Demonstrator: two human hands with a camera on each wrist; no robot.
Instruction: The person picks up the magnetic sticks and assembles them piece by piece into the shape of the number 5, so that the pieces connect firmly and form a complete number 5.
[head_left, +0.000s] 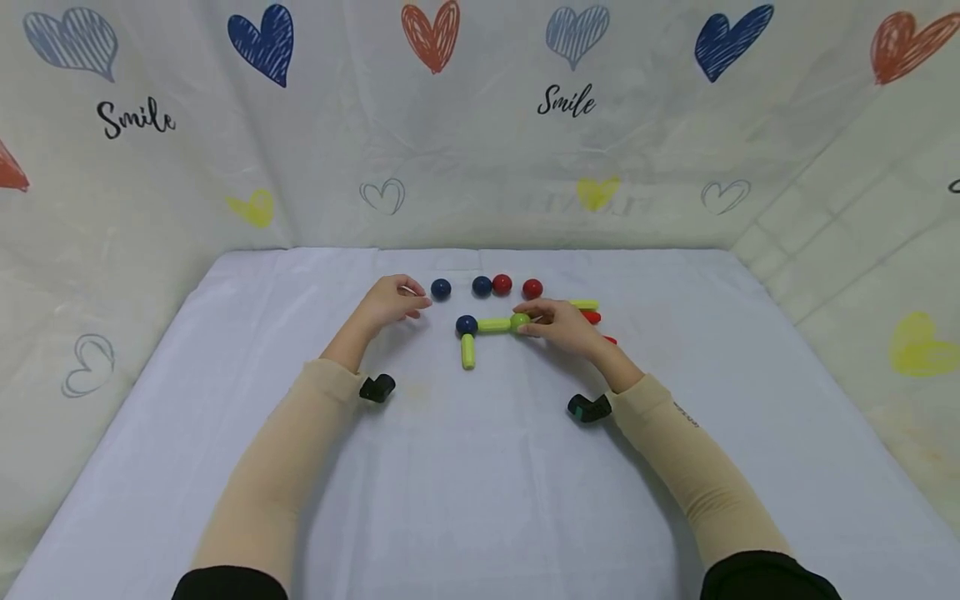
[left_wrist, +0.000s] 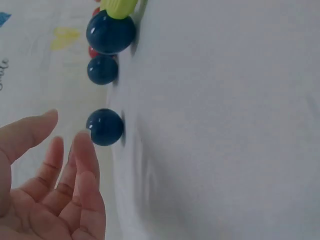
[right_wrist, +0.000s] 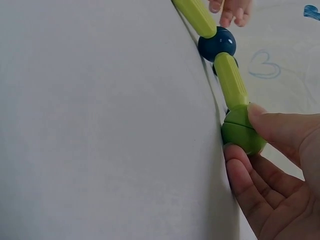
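My right hand [head_left: 558, 323] pinches a green ball [right_wrist: 243, 131] between thumb and fingers. A yellow-green rod [head_left: 493, 325] joins that ball to a dark blue ball [head_left: 467, 325]. From the blue ball a second yellow-green rod [head_left: 468, 352] points toward me, so the joined pieces form an L on the table. My left hand [head_left: 393, 297] hovers with loosely bent fingers and nothing between them. Its fingertips are close to a loose dark blue ball [left_wrist: 105, 127]; whether they touch it I cannot tell.
At the back stand another dark blue ball [head_left: 482, 287] and two red balls, one [head_left: 502, 285] beside it and one [head_left: 532, 288] farther right. Partly behind my right hand lie a yellow-green rod [head_left: 585, 305] and red rods [head_left: 592, 317]. White cloth [head_left: 480, 483] covers the table.
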